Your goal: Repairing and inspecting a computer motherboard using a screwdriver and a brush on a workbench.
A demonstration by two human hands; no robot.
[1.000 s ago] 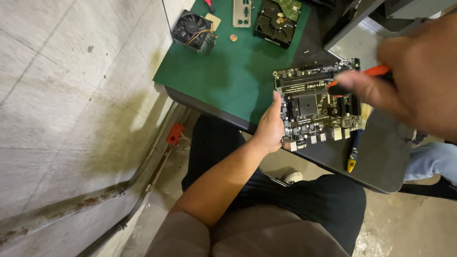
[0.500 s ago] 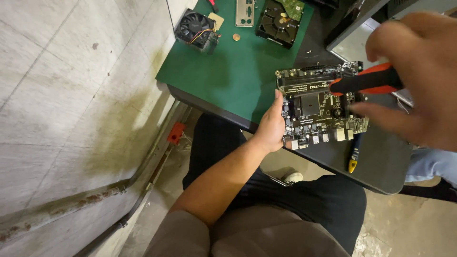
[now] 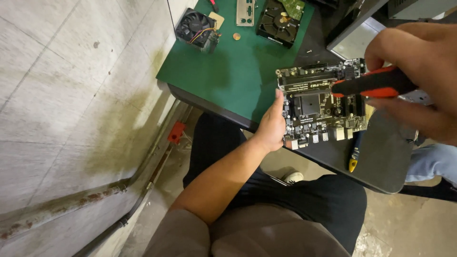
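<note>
Left hand [image 3: 272,127] gripping motherboard [image 3: 323,102] at table's [image 3: 381,157] front edge; right hand [image 3: 419,76] clamped on red-black screwdriver [image 3: 373,84]. Tip hidden; board not yet laid flat.

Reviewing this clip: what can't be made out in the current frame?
- Head view: the tip of the red-and-black tool is hidden by the right hand.
- The motherboard components are too small to identify; the left hand covers its left edge.
- The hard drive is cut off by the top edge.
</note>
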